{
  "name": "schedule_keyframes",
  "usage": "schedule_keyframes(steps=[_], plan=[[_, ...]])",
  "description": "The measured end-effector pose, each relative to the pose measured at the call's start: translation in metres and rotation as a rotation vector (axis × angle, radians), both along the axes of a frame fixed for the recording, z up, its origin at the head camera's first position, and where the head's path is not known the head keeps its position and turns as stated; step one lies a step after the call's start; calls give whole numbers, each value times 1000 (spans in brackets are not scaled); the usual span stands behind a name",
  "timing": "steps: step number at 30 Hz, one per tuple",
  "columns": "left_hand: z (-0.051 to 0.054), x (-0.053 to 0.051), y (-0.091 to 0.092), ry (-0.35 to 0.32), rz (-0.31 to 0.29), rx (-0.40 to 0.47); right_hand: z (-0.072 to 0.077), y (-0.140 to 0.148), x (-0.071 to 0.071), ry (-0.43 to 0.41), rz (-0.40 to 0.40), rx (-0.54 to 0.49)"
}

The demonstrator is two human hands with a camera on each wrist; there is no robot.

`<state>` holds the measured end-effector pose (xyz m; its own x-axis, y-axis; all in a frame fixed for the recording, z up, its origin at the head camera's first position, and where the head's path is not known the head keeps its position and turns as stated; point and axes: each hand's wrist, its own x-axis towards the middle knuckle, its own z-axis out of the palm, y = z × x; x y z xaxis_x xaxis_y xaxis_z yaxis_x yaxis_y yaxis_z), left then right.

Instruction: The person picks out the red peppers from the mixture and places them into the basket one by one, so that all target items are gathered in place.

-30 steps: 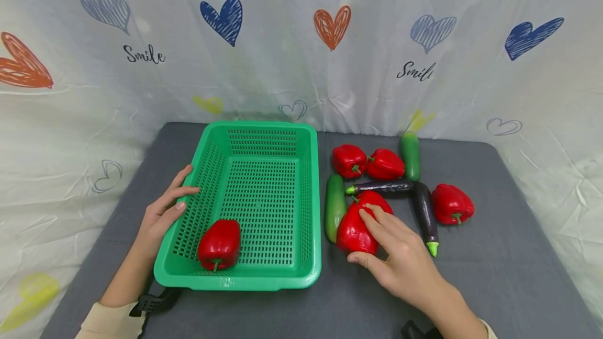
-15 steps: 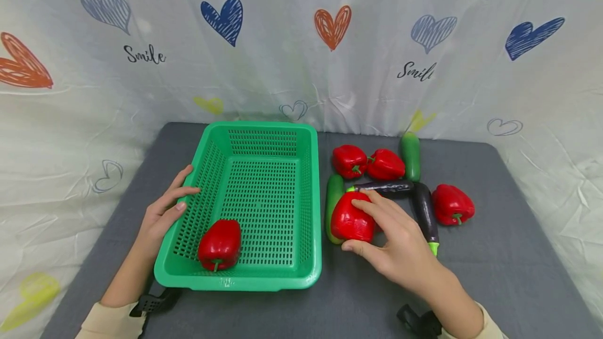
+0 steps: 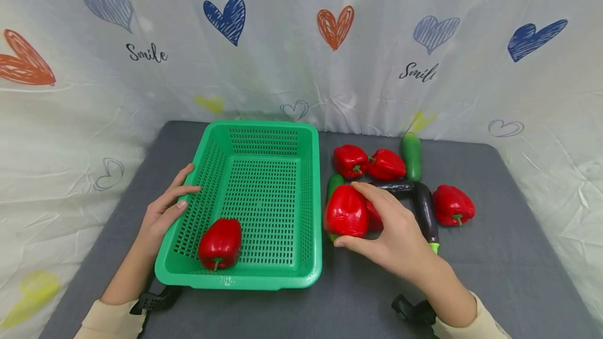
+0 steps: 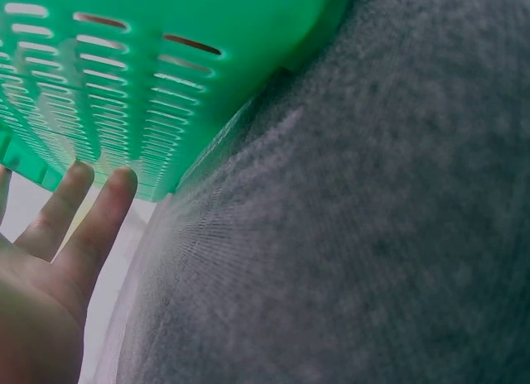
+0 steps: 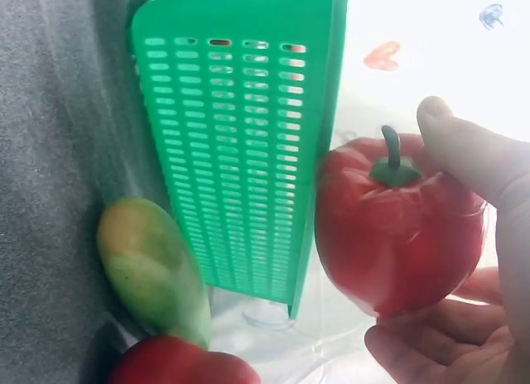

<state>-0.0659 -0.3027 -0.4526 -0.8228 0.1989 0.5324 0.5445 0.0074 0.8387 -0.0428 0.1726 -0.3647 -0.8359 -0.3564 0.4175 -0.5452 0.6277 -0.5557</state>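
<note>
Right grip [image 3: 393, 234] grasped a glossy, blocky red bell pepper [image 3: 346, 212], raised.
Left grip [image 3: 162, 214], released, touched a rectangular green perforated-plastic basket [image 3: 237, 281] holding another red bell pepper [image 3: 220, 244].

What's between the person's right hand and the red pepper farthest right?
In the head view, a dark eggplant lies between the right hand and that pepper.

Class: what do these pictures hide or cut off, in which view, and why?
Head: part of the cucumber beside the basket, behind the held pepper.
Head: most of another red pepper, behind the held pepper and right hand.
Head: crosswise eggplant's left end, behind the right hand.
Left wrist: part of the left hand, cut off by the left edge.
</note>
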Motion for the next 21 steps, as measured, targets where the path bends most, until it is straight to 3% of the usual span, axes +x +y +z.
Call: schedule_keyframes(steps=[10, 21], plan=[[2, 0, 0, -29, 8, -21, 4, -9, -9, -21, 52, -26], [-1, -1, 0, 3, -11, 6, 10, -26, -17, -34, 119, -75]])
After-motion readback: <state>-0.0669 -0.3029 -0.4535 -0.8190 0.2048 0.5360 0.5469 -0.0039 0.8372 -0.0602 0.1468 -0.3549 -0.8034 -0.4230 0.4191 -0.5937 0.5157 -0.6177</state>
